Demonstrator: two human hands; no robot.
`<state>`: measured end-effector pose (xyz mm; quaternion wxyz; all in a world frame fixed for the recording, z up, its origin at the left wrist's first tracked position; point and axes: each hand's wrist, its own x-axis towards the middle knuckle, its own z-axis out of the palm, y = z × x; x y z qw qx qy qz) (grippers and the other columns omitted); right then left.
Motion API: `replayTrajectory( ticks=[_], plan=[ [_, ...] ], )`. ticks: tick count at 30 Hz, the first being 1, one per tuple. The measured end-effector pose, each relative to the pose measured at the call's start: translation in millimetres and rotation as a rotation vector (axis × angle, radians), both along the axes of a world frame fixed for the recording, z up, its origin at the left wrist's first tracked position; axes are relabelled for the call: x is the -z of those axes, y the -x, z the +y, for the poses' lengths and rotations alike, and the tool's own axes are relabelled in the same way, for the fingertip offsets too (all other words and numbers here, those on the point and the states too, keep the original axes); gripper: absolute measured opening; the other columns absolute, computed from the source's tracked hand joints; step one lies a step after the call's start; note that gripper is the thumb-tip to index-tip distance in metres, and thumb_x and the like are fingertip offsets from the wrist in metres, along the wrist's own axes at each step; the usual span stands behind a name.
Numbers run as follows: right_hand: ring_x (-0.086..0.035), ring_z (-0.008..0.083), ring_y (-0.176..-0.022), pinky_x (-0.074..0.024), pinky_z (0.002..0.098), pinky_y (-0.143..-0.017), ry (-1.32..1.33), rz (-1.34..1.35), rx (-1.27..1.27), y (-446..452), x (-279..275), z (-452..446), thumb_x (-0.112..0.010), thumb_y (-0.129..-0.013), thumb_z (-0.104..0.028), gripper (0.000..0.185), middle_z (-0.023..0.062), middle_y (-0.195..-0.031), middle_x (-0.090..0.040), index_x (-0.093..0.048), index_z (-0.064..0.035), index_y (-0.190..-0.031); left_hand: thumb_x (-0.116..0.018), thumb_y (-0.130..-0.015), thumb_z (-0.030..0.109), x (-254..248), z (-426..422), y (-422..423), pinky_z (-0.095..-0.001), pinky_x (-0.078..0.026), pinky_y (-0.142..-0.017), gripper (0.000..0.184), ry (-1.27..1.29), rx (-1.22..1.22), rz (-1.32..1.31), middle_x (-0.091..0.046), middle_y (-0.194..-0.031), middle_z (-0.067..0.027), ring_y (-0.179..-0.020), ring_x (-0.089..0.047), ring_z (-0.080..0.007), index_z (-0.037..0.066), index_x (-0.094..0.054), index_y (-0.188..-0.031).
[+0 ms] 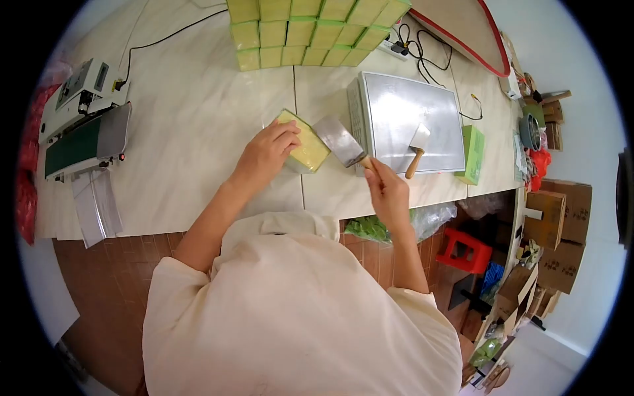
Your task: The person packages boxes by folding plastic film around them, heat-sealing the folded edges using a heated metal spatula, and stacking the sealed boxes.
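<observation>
The left hand [274, 146] lies with curled fingers on the yellow block [310, 153], near the front edge of the table [178, 165], apparently steadying it; its grip cannot be determined. The right hand [388, 195] grasps the broad scraper [339, 142] by the handle [368, 163], apparently for control. The table is marbled, the floor [99, 297] brown.

My left hand [269, 148] rests on a yellow block [312, 154]; at its three o'clock, my right hand [388, 191] grips a broad blade [339, 141]. Green-edged blocks [300, 33] stand stacked at twelve o'clock.
</observation>
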<state>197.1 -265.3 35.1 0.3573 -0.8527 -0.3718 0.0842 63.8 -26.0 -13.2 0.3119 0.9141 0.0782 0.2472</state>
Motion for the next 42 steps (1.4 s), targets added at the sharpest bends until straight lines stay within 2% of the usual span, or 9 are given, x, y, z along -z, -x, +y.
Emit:
replayTrajectory(
  ticks=[6, 8, 11, 15, 18, 23, 29, 32, 42],
  plan=[
    [-0.062, 0.0283, -0.061, -0.0478, 0.0368, -0.053, -0.013, -0.158, -0.091, 23.4, 11.9, 15.1, -0.065, -0.092, -0.013, 0.024, 0.0114, -0.08, -0.064, -0.064, -0.0053, -0.114, -0.057, -0.087, -0.006, -0.6, 15.7, 28.6, -0.0421, -0.043, -0.108, 0.027, 0.13, -0.121, 0.096, -0.064, -0.114, -0.0078, -0.115, -0.06, -0.0287, 0.007, -0.062, -0.111],
    [-0.061, 0.0282, -0.06, -0.0467, 0.0375, -0.051, -0.021, -0.178, -0.104, 26.4, 11.2, 17.9, -0.065, -0.091, -0.013, 0.024, 0.0106, -0.077, -0.062, -0.064, -0.0064, -0.114, -0.058, -0.083, -0.007, -8.5, 25.8, 32.2, -0.045, -0.037, -0.111, 0.043, 0.027, 0.016, 0.086, -0.059, -0.126, -0.0073, -0.127, -0.05, -0.0297, 0.014, -0.061, -0.121],
    [-0.061, 0.0281, -0.06, -0.0467, 0.0375, -0.051, -0.014, -0.183, -0.125, 29.6, 11.6, 20.5, -0.065, -0.091, -0.013, 0.024, 0.0107, -0.079, -0.063, -0.063, -0.0071, -0.114, -0.067, -0.078, -0.002, -18.4, 21.5, 32.0, -0.0462, -0.032, -0.113, 0.05, 0.02, 0.089, 0.156, -0.053, -0.135, -0.0053, -0.136, -0.04, -0.03, 0.019, -0.063, -0.123],
    [-0.061, 0.0282, -0.059, -0.0468, 0.0374, -0.051, -0.001, -0.169, -0.143, 34.1, 8.4, 24.7, -0.065, -0.091, -0.013, 0.023, 0.0104, -0.079, -0.063, -0.063, -0.0073, -0.114, -0.077, -0.072, 0.006, -15.1, 20.4, 21.6, -0.0451, -0.031, -0.113, 0.05, 0.09, 0.189, 0.087, -0.052, -0.137, -0.0036, -0.137, -0.036, -0.0312, 0.021, -0.067, -0.119],
    [-0.061, 0.0282, -0.058, -0.0469, 0.0372, -0.051, 0.0, -0.166, -0.159, 34.5, 9.0, 27.3, -0.065, -0.091, -0.012, 0.023, 0.0102, -0.079, -0.063, -0.063, -0.0071, -0.113, -0.083, -0.065, 0.013, -11.2, 23.0, 13.9, -0.0446, -0.032, -0.112, 0.043, 0.07, 0.268, 0.019, -0.053, -0.138, -0.0032, -0.136, -0.038, -0.031, 0.02, -0.072, -0.106],
    [-0.06, 0.028, -0.057, -0.0467, 0.0365, -0.051, 0.011, -0.116, -0.169, 36.8, 3.7, 31.3, -0.065, -0.091, -0.012, 0.022, 0.011, -0.078, -0.063, -0.064, -0.0055, -0.112, -0.081, -0.072, 0.013, -4.4, 28.2, 10.1, -0.043, -0.035, -0.11, 0.012, 0.263, 0.306, 0.009, -0.06, -0.128, -0.0012, -0.134, -0.04, -0.0292, 0.014, -0.074, -0.082],
    [-0.06, 0.0283, -0.057, -0.0468, 0.0365, -0.052, -0.003, -0.014, -0.214, 40.4, 3.2, 35.0, -0.065, -0.092, -0.013, 0.022, 0.0134, -0.076, -0.063, -0.065, -0.0045, -0.112, -0.078, -0.078, 0.014, 5.2, 30.4, 2.7, -0.0428, -0.04, -0.107, 0.008, 0.516, 0.266, 0.055, -0.064, -0.117, 0.0006, -0.136, -0.039, -0.0277, 0.009, -0.072, -0.077],
    [-0.06, 0.0293, -0.058, -0.0476, 0.0367, -0.053, -0.005, -0.007, -0.214, 49.0, 1.9, 38.9, -0.065, -0.092, -0.013, 0.021, 0.0138, -0.077, -0.064, -0.065, -0.0048, -0.112, -0.076, -0.081, 0.018, 3.4, 36.2, 5.2, -0.0413, -0.037, -0.107, 0.009, 0.591, 0.266, 0.051, -0.066, -0.116, 0.0, -0.132, -0.043, -0.0268, 0.009, -0.074, -0.078],
    [-0.063, 0.0334, -0.067, -0.0506, 0.0364, -0.059, 0.09, 0.0, -0.16, 57.7, -13.0, 15.1, -0.064, -0.092, -0.011, 0.021, 0.0152, -0.087, -0.067, -0.062, -0.002, -0.11, -0.075, -0.08, 0.021, -12.6, 49.0, -7.8, -0.0369, -0.04, -0.102, 0.013, 0.536, 0.326, 0.21, -0.061, -0.119, -0.0018, -0.123, -0.048, -0.024, 0.008, -0.073, -0.079]
  ],
)
